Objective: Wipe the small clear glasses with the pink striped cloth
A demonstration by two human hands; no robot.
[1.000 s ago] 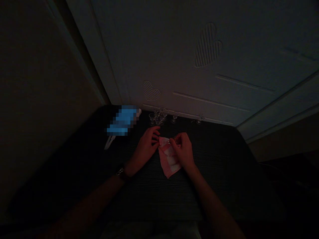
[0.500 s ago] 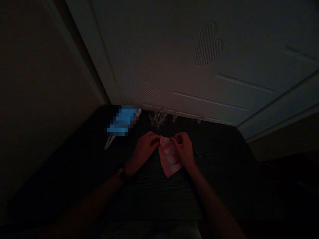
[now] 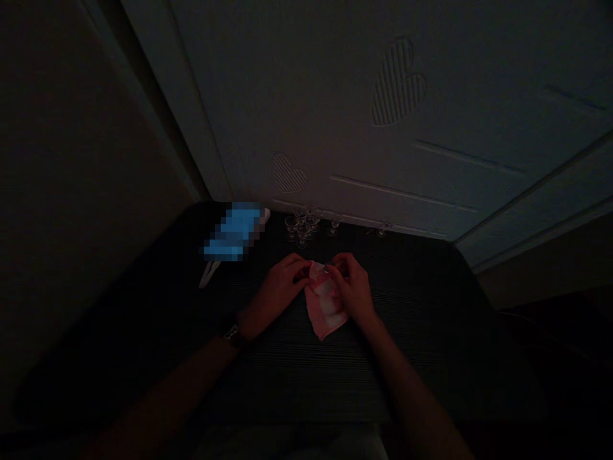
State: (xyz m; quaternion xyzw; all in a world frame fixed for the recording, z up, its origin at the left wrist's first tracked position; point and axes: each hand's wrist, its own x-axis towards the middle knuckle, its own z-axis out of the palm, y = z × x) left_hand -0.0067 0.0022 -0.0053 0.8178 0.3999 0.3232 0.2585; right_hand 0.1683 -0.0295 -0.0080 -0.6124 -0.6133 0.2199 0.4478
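In dim light a pink and white cloth (image 3: 325, 306) hangs between my two hands, low over the dark table. My left hand (image 3: 281, 284) is closed, pinching the cloth's upper left corner between thumb and fingers. On the other side my right hand (image 3: 353, 284) is closed with its thumb and bent fingers on the upper right of the same cloth. A small shiny spot shows by the right thumb; its object is too dark to name. Beyond the hands stand several small clear stemmed glasses (image 3: 302, 225) in a cluster.
A lit, blurred-out screen (image 3: 234, 233) leans at the back left of the dark table (image 3: 297, 377). Right of the cluster stand one more glass (image 3: 334, 223) and a small clear item (image 3: 382, 230). A pale panel with raised hearts (image 3: 397, 83) rises behind the table.
Both hands keep hold of the cloth and have shifted only slightly. The cloth's lower edge is a little higher, and the shiny spot by the right thumb shows less.
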